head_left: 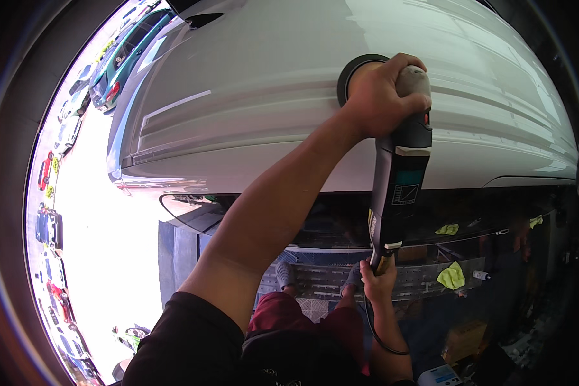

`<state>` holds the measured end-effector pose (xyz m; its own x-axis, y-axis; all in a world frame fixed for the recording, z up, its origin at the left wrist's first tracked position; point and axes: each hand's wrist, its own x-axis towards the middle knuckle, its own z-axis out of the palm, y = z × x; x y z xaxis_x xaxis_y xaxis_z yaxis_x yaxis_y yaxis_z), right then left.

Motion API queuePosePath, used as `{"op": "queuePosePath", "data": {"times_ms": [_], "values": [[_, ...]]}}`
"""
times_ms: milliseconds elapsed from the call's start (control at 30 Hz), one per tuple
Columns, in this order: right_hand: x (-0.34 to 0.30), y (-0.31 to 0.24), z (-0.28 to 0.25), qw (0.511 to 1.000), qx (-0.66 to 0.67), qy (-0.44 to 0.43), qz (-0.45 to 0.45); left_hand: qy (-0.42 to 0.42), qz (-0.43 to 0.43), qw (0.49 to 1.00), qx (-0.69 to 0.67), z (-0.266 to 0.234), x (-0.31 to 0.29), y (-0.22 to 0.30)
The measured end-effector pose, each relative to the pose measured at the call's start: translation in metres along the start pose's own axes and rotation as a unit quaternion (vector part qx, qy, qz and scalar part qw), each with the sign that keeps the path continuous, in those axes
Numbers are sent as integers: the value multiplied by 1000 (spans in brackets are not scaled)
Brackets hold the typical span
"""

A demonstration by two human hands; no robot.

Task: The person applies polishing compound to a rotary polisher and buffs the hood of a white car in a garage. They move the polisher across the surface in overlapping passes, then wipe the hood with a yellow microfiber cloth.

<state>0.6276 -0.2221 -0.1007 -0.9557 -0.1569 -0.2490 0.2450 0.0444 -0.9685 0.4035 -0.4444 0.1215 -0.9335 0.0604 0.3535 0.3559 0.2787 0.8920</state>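
A long dark car polisher point(395, 177) lies over the edge of a white vehicle roof point(264, 83), its round black-rimmed pad end point(349, 71) at the roof surface. My left hand point(376, 96) is closed over the polisher's head, with fingers and thumb wrapped around its grey front part. Lower down, my right hand point(381, 281) grips the narrow rear end of the tool. A black power cord point(374, 331) loops down from there past my right forearm. Whether the pad is spinning I cannot tell.
My feet stand on a perforated metal plank point(321, 276) beside the vehicle's dark side windows. On its right part lie a yellow-green cloth point(451, 275) and a small white bottle point(481, 275). A cardboard box point(464, 341) sits below. Parked cars point(61, 289) line the bright outdoor area at left.
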Motion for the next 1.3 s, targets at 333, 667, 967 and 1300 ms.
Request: {"op": "queuePosePath", "data": {"times_ms": [333, 667, 967, 1300], "values": [[30, -20, -119, 997, -41, 68, 20, 6, 16, 994, -112, 103, 55, 0], [13, -121, -90, 944, -327, -31, -43, 193, -38, 967, -160, -31, -28, -20], [-17, -203, 41, 818, -523, -102, -218, 360, 30, 858, -364, -167, -170, -51], [-5, -219, 179, 714, -587, -171, -341, 478, 87, 786, -383, -301, -267, -77]]}}
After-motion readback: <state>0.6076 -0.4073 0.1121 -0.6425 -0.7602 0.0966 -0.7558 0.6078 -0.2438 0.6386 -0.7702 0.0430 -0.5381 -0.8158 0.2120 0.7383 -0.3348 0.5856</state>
